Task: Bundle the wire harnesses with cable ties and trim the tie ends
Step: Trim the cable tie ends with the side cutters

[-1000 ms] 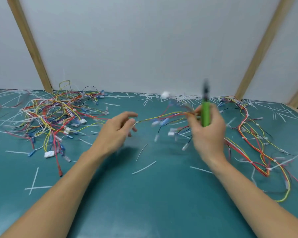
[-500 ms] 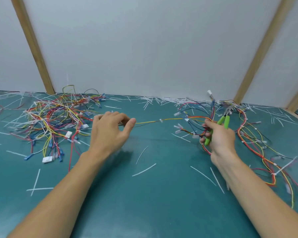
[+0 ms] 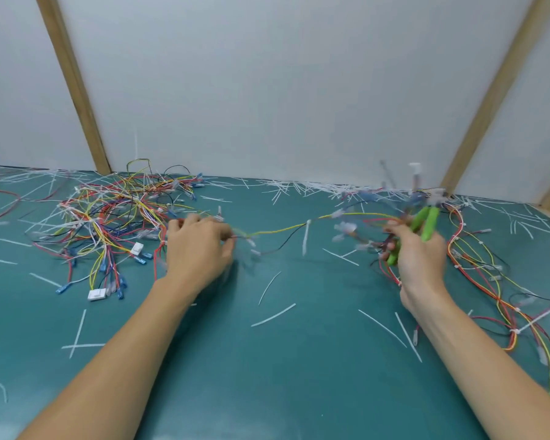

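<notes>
Both hands have drifted a little apart since half a second ago, and the harness strung between them now sags lower in the middle. The person's left hand (image 3: 197,249) hovers over the teal table (image 3: 299,392) just right of a tangled pile of loose wires (image 3: 108,223), its fingers curled and pinching one end of the wire harness (image 3: 283,230). From there the yellow and black strands run rightward, carrying a white cable tie (image 3: 306,238) whose untrimmed tail hangs down. The right hand (image 3: 421,255) grips the harness's other end together with green-handled cutters (image 3: 424,225); the handles poke up past the fingers, and motion blur hides the blades. Connectors near this hand are smeared by movement. Right of that hand, a bundled harness (image 3: 489,281) in red, yellow and orange lies curving along the table toward the near edge. White trimmed tie ends (image 3: 273,315) are scattered across the surface, thickest along the far wall (image 3: 267,90).
</notes>
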